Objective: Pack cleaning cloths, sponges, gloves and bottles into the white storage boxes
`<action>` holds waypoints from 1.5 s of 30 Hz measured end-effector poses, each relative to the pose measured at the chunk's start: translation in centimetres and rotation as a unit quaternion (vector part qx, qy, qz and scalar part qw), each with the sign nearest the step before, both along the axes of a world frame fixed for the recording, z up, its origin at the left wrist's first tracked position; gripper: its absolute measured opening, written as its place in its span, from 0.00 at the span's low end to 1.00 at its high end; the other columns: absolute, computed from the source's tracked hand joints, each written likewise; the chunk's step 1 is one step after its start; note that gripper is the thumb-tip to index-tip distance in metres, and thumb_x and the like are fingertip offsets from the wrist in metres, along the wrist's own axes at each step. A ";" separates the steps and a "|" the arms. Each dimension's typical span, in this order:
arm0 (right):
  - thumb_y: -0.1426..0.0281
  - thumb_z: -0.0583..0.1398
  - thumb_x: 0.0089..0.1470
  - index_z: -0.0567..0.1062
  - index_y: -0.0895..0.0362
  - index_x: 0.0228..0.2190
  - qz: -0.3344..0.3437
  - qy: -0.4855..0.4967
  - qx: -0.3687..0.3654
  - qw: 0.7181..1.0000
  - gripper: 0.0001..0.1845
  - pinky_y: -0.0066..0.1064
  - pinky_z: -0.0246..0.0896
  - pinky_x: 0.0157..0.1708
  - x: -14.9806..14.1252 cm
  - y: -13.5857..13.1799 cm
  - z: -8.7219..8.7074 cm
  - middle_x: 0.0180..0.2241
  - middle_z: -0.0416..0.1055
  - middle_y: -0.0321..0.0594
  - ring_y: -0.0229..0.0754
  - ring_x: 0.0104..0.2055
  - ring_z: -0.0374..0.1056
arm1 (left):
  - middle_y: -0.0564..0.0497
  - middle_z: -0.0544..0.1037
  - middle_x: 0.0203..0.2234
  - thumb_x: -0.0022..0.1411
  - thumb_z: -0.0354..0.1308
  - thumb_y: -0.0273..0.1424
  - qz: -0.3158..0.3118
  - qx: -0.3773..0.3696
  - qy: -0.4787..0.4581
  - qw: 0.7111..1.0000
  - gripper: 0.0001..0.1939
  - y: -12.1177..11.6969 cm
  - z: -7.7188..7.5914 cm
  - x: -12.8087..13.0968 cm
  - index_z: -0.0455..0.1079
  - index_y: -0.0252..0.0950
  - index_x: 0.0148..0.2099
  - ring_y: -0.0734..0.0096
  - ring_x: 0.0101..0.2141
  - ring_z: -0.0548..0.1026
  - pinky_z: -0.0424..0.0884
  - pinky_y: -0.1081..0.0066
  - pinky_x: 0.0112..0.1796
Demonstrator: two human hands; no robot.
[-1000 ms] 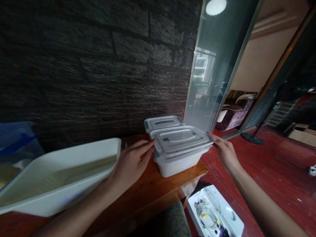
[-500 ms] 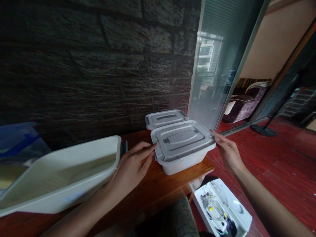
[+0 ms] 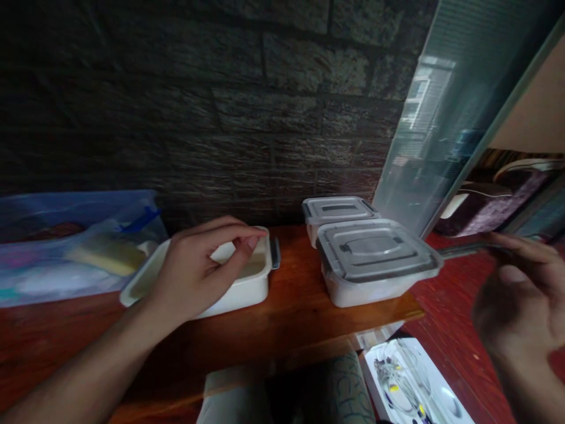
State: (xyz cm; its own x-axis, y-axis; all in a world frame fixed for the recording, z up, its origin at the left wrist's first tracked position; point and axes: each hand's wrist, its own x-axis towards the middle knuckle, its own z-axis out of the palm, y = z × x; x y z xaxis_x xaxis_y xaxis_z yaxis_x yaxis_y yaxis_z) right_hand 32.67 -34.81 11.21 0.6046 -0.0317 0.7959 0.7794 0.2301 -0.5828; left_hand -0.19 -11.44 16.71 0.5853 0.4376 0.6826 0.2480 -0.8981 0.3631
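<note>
My left hand (image 3: 207, 265) hangs over an open white plastic box (image 3: 247, 291), thumb and index fingertips brought together with nothing visible between them. To its right stands a lidded white storage box (image 3: 366, 290). Its grey lid (image 3: 377, 247) lies on top, and neither hand touches it. My right hand (image 3: 521, 294) is off to the right of that box, blurred, with thumb and fingers apart and no object seen in it. A grey latch (image 3: 276, 253) sticks out from the open box's right end.
All boxes stand on a wooden bench (image 3: 295, 312) against a dark stone wall (image 3: 247, 129). Behind is a smaller lidded box (image 3: 339, 209). A blue translucent bin (image 3: 66, 259) is at left. Below the bench, a white box (image 3: 441, 383) holds cables. A glass door (image 3: 424, 135) stands at right.
The grey lid, slightly raised a second ago, has come down onto its box. Both hands have let go: left moved over the open box, right drew outward. The view swung left.
</note>
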 end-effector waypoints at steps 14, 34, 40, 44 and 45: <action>0.55 0.59 0.63 0.75 0.59 0.57 0.339 -0.019 -0.276 0.899 0.28 0.48 0.57 0.64 -16.6 22.9 1.4 0.59 0.72 0.53 0.55 0.62 0.66 | 0.42 0.84 0.45 0.58 0.64 0.42 0.081 -0.245 -0.020 0.966 0.21 13.6 -2.5 -12.1 0.80 0.33 0.49 0.55 0.44 0.80 0.72 0.60 0.49; 0.61 0.66 0.52 0.86 0.48 0.42 0.461 0.178 -0.353 0.795 0.15 0.43 0.72 0.47 -14.7 27.4 -4.2 0.42 0.83 0.39 0.51 0.44 0.78 | 0.47 0.83 0.48 0.66 0.54 0.33 -0.002 -0.414 -0.031 0.910 0.17 14.2 -7.6 -12.6 0.77 0.39 0.54 0.59 0.40 0.82 0.75 0.68 0.34; 0.61 0.65 0.52 0.86 0.44 0.40 0.412 0.119 -0.362 0.828 0.13 0.49 0.71 0.53 -14.9 27.2 -3.9 0.42 0.83 0.37 0.52 0.46 0.78 | 0.49 0.84 0.45 0.65 0.55 0.31 -0.006 -0.432 -0.040 0.901 0.17 14.5 -7.6 -12.9 0.78 0.41 0.53 0.59 0.41 0.82 0.76 0.68 0.37; 0.56 0.63 0.55 0.87 0.45 0.38 0.375 0.082 -0.376 0.844 0.13 0.49 0.74 0.48 -14.5 26.7 -4.2 0.38 0.84 0.40 0.54 0.41 0.79 | 0.49 0.83 0.48 0.65 0.54 0.30 -0.001 -0.407 -0.025 0.913 0.16 14.3 -7.6 -12.8 0.77 0.41 0.52 0.57 0.48 0.80 0.76 0.62 0.46; 0.54 0.63 0.55 0.87 0.46 0.37 0.359 0.062 -0.379 0.851 0.15 0.50 0.74 0.47 -14.4 26.6 -4.3 0.35 0.84 0.41 0.56 0.40 0.80 | 0.49 0.83 0.48 0.65 0.53 0.30 -0.006 -0.389 -0.019 0.921 0.17 14.2 -7.7 -12.7 0.77 0.41 0.53 0.57 0.50 0.79 0.74 0.61 0.50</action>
